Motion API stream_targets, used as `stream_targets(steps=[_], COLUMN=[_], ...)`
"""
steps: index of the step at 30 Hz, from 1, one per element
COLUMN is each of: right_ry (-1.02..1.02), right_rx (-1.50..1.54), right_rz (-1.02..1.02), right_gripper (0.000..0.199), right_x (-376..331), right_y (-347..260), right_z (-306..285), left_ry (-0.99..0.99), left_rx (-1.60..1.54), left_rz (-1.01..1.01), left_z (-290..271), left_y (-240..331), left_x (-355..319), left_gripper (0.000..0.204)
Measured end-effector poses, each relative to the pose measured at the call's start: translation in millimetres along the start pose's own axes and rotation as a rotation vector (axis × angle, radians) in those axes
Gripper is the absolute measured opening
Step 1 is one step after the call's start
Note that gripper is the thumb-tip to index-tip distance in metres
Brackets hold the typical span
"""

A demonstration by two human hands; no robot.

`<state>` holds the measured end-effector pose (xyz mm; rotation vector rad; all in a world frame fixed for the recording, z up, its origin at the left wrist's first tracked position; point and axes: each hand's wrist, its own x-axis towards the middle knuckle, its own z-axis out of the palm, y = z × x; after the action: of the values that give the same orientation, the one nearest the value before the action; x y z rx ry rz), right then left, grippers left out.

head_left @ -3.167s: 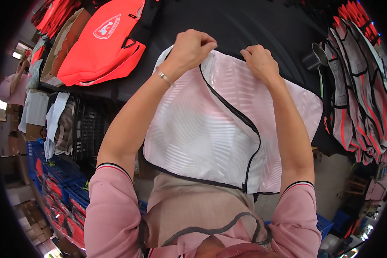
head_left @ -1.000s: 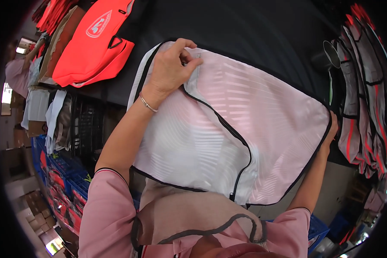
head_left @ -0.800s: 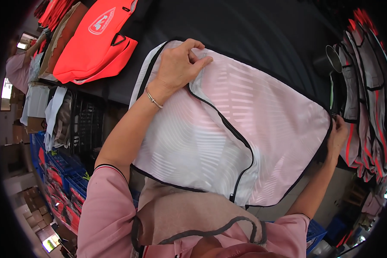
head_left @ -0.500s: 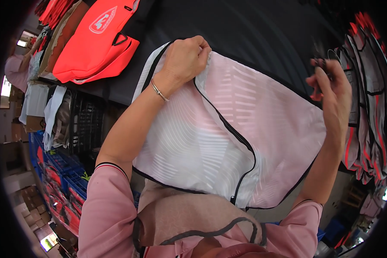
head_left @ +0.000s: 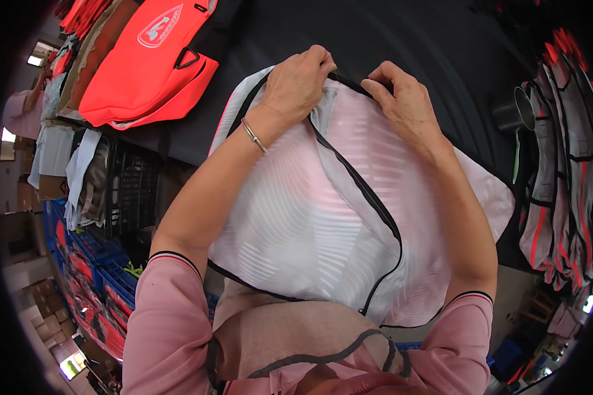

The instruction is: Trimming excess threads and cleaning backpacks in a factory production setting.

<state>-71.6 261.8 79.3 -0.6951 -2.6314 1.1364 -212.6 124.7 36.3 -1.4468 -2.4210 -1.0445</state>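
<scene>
A pale pink and white fabric piece (head_left: 310,224) with curved stripe patterns and black edging spreads over the table edge and toward my lap. A black zipper (head_left: 362,181) runs down its middle, with its lower end near my apron. My left hand (head_left: 300,82) is closed on the fabric's top edge, fingertips pinched together. To its right, my right hand (head_left: 405,105) has thumb and forefinger closed on the black edging of the same side. A short stretch of edging shows between the two hands. My right forearm crosses above the fabric's right half.
A bright red bag (head_left: 148,72) lies at the back left on the dark table (head_left: 428,39). At the right are a grey cup (head_left: 517,108) and hanging grey-red pieces with black trim (head_left: 566,164). Blue crates (head_left: 105,263) stand low at left; a person in pink (head_left: 26,108) is farther off.
My right hand has come left from the table's right side, where it held a small dark tool, onto the fabric's edging. The tool no longer shows in it. My left hand shifted slightly right.
</scene>
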Motion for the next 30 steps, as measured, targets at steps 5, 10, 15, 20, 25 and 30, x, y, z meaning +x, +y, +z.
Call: stream_targets(steps=[5, 10, 15, 20, 25, 30], right_ry=[-0.035, -0.003, 0.008, 0.008, 0.052, 0.186], right_rx=[-0.018, -0.078, -0.112, -0.099, -0.069, 0.093], right_rz=[-0.035, -0.052, -0.058, -0.065, -0.025, 0.019], right_gripper=[0.023, 0.023, 0.022, 0.022, 0.023, 0.028], right_x=[7, 9, 4, 6, -4, -40], right_y=[1, 0, -2, -2, 4, 25], right_z=[6, 12, 12, 13, -10, -76], left_ry=[0.066, 0.087, 0.093, 0.096, 0.044, -0.121], left_rx=[-0.008, -0.012, 0.012, 0.024, -0.087, -0.514], left_rz=[0.065, 0.07, 0.067, 0.05, -0.079, -0.199], left_z=[5, 7, 7, 6, 10, -55], left_y=[-4, -3, -5, -6, 4, -11], left_x=[1, 0, -2, -3, 5, -17], left_gripper=[0.015, 0.014, 0.014, 0.014, 0.018, 0.044])
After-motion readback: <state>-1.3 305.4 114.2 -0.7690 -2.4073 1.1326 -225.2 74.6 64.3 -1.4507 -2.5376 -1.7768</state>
